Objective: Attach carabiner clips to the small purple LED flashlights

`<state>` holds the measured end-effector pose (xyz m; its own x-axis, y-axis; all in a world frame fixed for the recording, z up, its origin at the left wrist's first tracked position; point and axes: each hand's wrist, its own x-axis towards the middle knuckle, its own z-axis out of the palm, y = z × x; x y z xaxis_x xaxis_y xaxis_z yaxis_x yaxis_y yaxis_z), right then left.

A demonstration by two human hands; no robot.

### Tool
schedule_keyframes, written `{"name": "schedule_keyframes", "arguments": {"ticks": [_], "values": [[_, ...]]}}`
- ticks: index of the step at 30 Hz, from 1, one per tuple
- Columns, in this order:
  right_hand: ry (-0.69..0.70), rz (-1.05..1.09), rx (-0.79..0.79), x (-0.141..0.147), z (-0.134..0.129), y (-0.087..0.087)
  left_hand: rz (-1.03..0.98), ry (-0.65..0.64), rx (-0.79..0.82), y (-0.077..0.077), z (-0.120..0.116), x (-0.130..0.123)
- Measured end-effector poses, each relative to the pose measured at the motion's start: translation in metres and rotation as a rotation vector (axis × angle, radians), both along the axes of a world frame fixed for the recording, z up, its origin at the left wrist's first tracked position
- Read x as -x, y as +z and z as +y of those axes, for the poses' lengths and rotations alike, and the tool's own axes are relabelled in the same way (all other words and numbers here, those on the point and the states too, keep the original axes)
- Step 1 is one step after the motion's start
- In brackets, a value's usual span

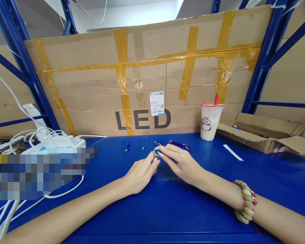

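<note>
Near the middle of the blue table, my left hand point(141, 173) is closed around a small silver metal piece with a curved, ring-like hook point(157, 153). My right hand point(183, 162) meets it from the other side, thumb and fingers pinching at the hook. The fingers hide much of the piece. Just beyond my right hand lies a purple-blue clip-like tool point(181, 145), partly covered by the hand. A short blue cylinder with a silver end point(127, 147) rests to the left, and a tiny round metal piece point(142, 148) sits between it and my hands.
A white cup with a red straw point(210, 122) stands at the back right. Beside it are an open cardboard box point(263, 140) and a white strip point(233, 152). White cables and a power strip point(63, 144) crowd the left. A cardboard panel point(96, 98) closes off the back.
</note>
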<state>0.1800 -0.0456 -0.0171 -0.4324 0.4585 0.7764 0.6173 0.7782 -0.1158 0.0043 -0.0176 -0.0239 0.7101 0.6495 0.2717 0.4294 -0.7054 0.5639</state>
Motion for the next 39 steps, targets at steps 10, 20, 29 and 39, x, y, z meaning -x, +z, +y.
{"name": "schedule_keyframes", "arguments": {"ticks": [10,20,29,39], "values": [[-0.034,0.021,0.117,-0.004,0.0,-0.001,-0.099,0.117,-0.014,0.0,0.004,-0.001],[0.064,-0.061,0.549,-0.009,0.005,-0.006,-0.133,0.089,0.104,-0.005,0.01,-0.003],[-0.226,0.314,0.444,-0.043,0.032,-0.006,-0.243,0.261,0.067,-0.011,0.021,-0.003],[-0.741,0.227,0.529,-0.101,0.067,-0.023,-0.042,0.185,-0.028,-0.003,0.008,-0.004]]}}
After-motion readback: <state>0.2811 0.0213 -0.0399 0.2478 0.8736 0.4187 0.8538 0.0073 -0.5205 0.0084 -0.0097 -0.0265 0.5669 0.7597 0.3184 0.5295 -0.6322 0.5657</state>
